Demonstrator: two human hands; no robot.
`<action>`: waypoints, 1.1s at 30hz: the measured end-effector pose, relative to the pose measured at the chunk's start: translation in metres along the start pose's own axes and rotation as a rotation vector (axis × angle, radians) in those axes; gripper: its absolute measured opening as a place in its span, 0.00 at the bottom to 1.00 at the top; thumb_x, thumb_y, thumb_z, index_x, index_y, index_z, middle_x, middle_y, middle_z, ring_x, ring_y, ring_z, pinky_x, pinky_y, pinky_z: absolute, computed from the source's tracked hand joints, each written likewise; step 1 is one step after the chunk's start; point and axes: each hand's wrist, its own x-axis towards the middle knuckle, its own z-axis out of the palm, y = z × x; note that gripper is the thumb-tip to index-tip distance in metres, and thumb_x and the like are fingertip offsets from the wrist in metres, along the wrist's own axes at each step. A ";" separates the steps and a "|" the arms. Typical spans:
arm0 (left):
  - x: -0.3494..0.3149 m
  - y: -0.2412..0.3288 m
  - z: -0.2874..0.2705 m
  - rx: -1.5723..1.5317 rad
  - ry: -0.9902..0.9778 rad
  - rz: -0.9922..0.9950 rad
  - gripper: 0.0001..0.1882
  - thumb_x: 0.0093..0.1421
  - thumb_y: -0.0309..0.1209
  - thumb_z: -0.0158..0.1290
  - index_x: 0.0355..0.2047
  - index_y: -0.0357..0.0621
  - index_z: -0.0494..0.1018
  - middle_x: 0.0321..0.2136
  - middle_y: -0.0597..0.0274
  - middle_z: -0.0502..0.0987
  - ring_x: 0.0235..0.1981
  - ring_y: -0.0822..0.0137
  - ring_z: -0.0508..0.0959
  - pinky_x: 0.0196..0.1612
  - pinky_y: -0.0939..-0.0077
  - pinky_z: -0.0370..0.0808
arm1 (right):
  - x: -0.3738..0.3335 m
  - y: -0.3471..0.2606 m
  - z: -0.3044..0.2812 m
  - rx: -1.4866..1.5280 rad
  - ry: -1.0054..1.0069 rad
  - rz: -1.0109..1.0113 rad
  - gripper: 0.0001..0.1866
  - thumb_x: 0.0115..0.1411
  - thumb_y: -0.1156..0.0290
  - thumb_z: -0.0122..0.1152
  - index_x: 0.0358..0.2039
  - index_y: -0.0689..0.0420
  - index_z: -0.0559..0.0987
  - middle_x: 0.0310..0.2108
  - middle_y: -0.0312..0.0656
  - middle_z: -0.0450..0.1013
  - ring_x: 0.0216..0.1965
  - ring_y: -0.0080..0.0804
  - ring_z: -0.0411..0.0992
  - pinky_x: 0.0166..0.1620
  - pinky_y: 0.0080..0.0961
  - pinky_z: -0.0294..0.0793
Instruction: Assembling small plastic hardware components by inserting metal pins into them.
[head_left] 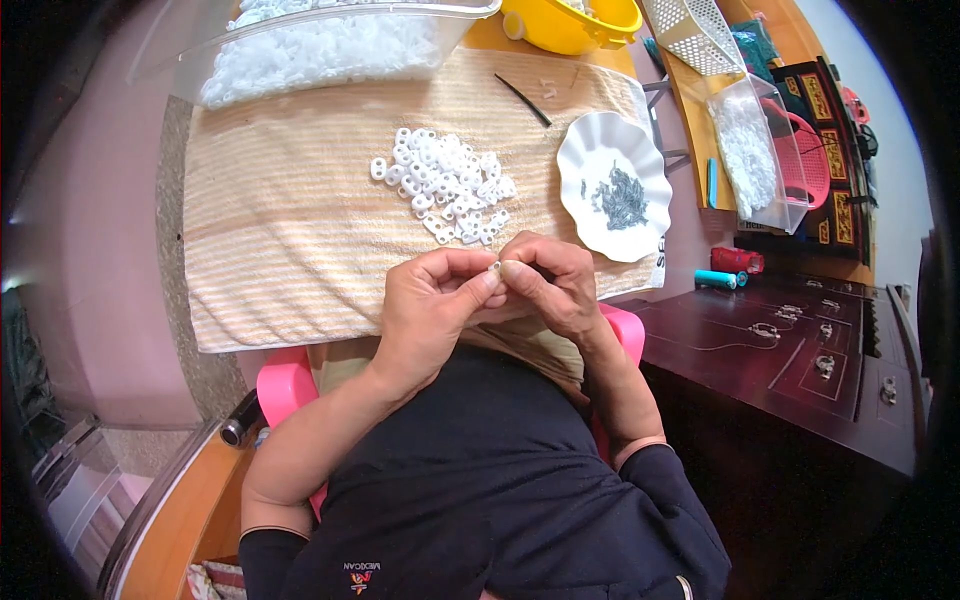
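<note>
My left hand [432, 305] and my right hand [556, 288] meet at the near edge of the towel, fingertips together. Both are closed in a pinch on a small white piece [496, 267], mostly hidden by the thumbs and fingers. Just beyond them a heap of small white plastic pieces with holes [445, 180] lies on the striped towel [280, 220]. To the right of the heap sits a white scalloped plate [585, 225], holding a pile of thin dark grey bits [622, 198] too small to make out exactly.
A clear bin [440, 20] of white pieces stands at the far left, a yellow basin [560, 30] beside it. One thin black stick [522, 99] lies on the towel. Rightward are another clear bin [790, 215], a pink chair [800, 150] and a dark wooden cabinet [720, 350].
</note>
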 end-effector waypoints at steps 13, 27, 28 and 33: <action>0.002 0.006 0.001 -0.035 0.002 -0.005 0.09 0.60 0.23 0.55 0.41 0.32 0.75 0.32 0.60 0.79 0.31 0.75 0.79 0.38 0.85 0.78 | 0.001 0.002 0.002 0.129 0.037 0.040 0.05 0.62 0.77 0.55 0.32 0.66 0.77 0.31 0.40 0.73 0.32 0.21 0.69 0.36 0.17 0.69; 0.002 0.008 0.000 -0.065 -0.007 -0.035 0.09 0.60 0.22 0.54 0.40 0.31 0.74 0.32 0.58 0.79 0.31 0.74 0.79 0.38 0.83 0.78 | 0.000 0.015 -0.002 -0.015 0.025 -0.076 0.05 0.62 0.78 0.55 0.34 0.66 0.76 0.32 0.39 0.72 0.32 0.19 0.69 0.35 0.15 0.69; 0.002 0.008 0.000 -0.066 -0.007 -0.034 0.09 0.60 0.22 0.54 0.40 0.31 0.74 0.32 0.58 0.79 0.31 0.74 0.79 0.38 0.83 0.78 | 0.000 0.015 -0.002 -0.030 0.027 -0.067 0.05 0.63 0.77 0.55 0.34 0.66 0.76 0.32 0.38 0.72 0.32 0.19 0.68 0.35 0.15 0.68; 0.001 0.008 0.001 -0.070 -0.020 -0.041 0.08 0.60 0.23 0.54 0.40 0.32 0.74 0.31 0.59 0.79 0.31 0.75 0.79 0.38 0.84 0.78 | -0.001 0.012 -0.003 -0.055 0.011 -0.043 0.06 0.63 0.76 0.54 0.33 0.66 0.76 0.31 0.38 0.72 0.31 0.19 0.68 0.34 0.14 0.68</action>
